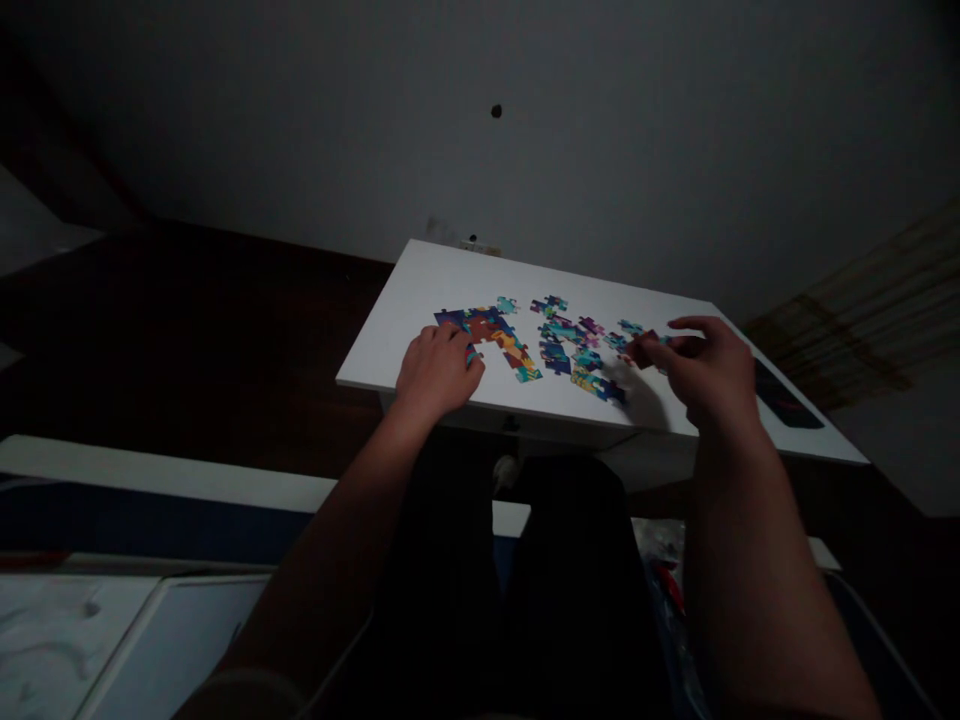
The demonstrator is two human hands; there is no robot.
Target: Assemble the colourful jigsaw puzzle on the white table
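Note:
On the white table lies a partly joined jigsaw puzzle in blue, brown and orange. My left hand rests palm down over its left part, fingers laid on the pieces and covering some of them. Between the thumb and fingers of my right hand is a reddish-brown puzzle piece, lifted a little above the tabletop. Loose puzzle pieces in blue, teal and purple are scattered in the middle, several of them close together. A small joined strip with yellow and dark blue lies near the front edge.
A dark phone-like slab lies at the right end of the white table. Behind stands a grey wall with a socket low down. My legs are under the table's front edge. A clear plastic bag sits beside them.

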